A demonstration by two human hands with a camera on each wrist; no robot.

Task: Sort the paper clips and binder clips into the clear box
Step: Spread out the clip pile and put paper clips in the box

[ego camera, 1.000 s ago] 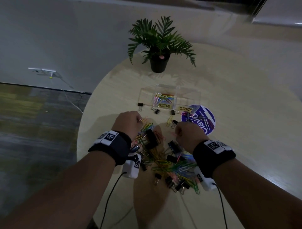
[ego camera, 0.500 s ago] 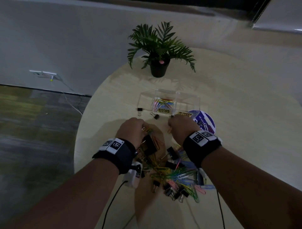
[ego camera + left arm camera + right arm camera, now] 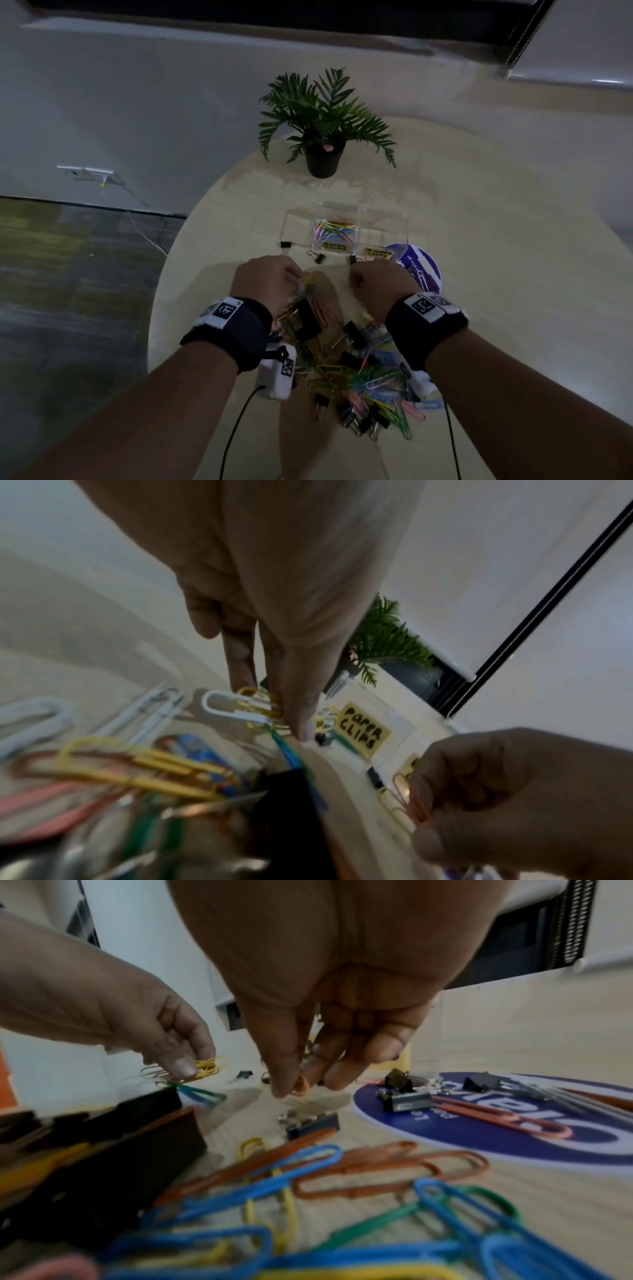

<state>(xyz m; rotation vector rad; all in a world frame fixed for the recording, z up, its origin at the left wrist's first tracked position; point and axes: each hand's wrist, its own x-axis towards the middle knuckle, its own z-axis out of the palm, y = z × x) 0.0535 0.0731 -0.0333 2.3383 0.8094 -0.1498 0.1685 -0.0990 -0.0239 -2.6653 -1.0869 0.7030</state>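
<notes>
A pile of coloured paper clips and black binder clips (image 3: 346,370) lies on the round table in front of me. My left hand (image 3: 270,279) pinches a bunch of yellow, white and green paper clips (image 3: 255,706) between thumb and fingers just above the pile. My right hand (image 3: 376,287) pinches orange paper clips (image 3: 301,1087), also seen in the left wrist view (image 3: 409,802). Beyond both hands stands the clear box (image 3: 383,222), with paper clips (image 3: 334,229) in its left compartment, labelled "PAPER CLIPS" (image 3: 363,730).
A blue round sticker (image 3: 423,269) to the right of the box carries binder clips (image 3: 400,1083) and paper clips. Loose binder clips (image 3: 317,257) lie in front of the box. A potted plant (image 3: 323,126) stands behind it. The table edge runs on the left.
Both hands have risen from the pile and moved forward toward the clear box, each carrying paper clips. The right hand moved further than the left.
</notes>
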